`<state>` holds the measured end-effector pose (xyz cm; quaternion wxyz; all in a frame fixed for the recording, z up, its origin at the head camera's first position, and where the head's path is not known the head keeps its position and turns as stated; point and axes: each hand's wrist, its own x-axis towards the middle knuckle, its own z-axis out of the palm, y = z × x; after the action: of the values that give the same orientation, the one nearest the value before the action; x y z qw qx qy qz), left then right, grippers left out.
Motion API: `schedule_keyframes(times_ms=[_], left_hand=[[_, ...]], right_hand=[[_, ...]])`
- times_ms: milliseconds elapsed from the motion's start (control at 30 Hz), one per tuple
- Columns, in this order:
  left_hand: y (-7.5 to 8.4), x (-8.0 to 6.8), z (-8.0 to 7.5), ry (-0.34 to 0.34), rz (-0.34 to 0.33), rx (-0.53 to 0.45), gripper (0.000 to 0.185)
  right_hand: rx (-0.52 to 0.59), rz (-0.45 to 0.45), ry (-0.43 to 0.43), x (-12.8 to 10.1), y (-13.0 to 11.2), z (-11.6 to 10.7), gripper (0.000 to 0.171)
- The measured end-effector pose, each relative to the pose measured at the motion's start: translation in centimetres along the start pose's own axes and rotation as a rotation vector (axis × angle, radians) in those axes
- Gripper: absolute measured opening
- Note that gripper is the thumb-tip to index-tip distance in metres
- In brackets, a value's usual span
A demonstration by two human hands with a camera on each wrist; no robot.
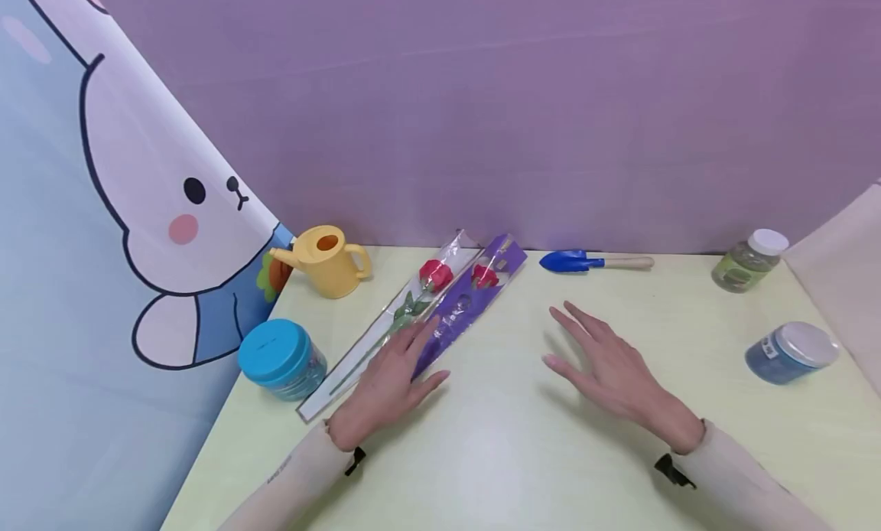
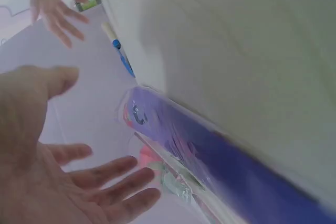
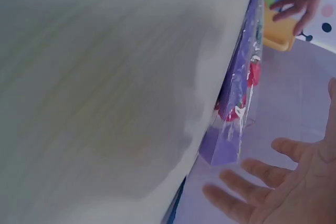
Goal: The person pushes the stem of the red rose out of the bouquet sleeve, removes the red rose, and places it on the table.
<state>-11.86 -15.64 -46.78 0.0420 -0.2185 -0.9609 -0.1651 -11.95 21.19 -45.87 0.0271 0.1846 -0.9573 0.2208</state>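
Two single red roses lie side by side on the pale table [image 1: 523, 439], one in a clear sleeve [image 1: 402, 309], one in a purple sleeve [image 1: 471, 298]. My left hand [image 1: 413, 355] is spread flat with straight fingers over the lower ends of both sleeves. In the left wrist view the left hand's palm [image 2: 79, 182] faces the purple sleeve [image 2: 210, 150] with a small gap between them. My right hand [image 1: 574, 343] hovers open above bare table to the right of the roses, holding nothing. The right wrist view shows its fingers [image 3: 247, 198] near the purple sleeve's top [image 3: 236, 93].
A yellow watering can [image 1: 330, 259] stands at the back left and a blue-lidded jar [image 1: 281, 359] at the left edge. A blue trowel [image 1: 592, 262] lies at the back. Two more jars [image 1: 749, 261] [image 1: 791, 351] sit on the right. Purple wall behind, rabbit curtain on the left.
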Motion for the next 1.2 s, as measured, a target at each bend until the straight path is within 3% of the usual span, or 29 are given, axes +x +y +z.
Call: schedule_keyframes(times_ms=[100, 267, 467, 600, 800, 1000, 1200], left_hand=[[0.1, -0.1, -0.1, 0.017, -0.084, -0.068, 0.086], [0.3, -0.2, -0.1, 0.018, -0.165, -0.134, 0.08], [0.4, -0.4, 0.0, 0.003, -0.191, -0.182, 0.076], [0.4, -0.6, 0.4, 0.012, -0.153, -0.167, 0.074], [0.6, -1.1, 0.8, -0.011, -0.067, -0.142, 0.076], [0.8, -1.5, 1.0, -0.067, -0.003, -0.119, 0.078], [1.1, -1.9, 0.7, -0.127, -0.011, -0.141, 0.074]], right_hand=[[0.157, 0.012, -0.009, 1.0, -0.4, 0.4, 0.07], [0.537, 0.047, -0.029, 3.4, -0.8, 1.7, 0.06], [1.093, 0.262, -0.145, 6.6, -1.5, 2.8, 0.059], [1.295, 0.405, -0.168, 8.7, -2.0, 3.6, 0.062], [1.413, 0.533, -0.187, 10.4, -2.1, 4.6, 0.063], [1.446, 0.526, -0.184, 10.5, -1.7, 4.7, 0.064], [1.405, 0.502, -0.21, 9.6, -1.4, 4.5, 0.064]])
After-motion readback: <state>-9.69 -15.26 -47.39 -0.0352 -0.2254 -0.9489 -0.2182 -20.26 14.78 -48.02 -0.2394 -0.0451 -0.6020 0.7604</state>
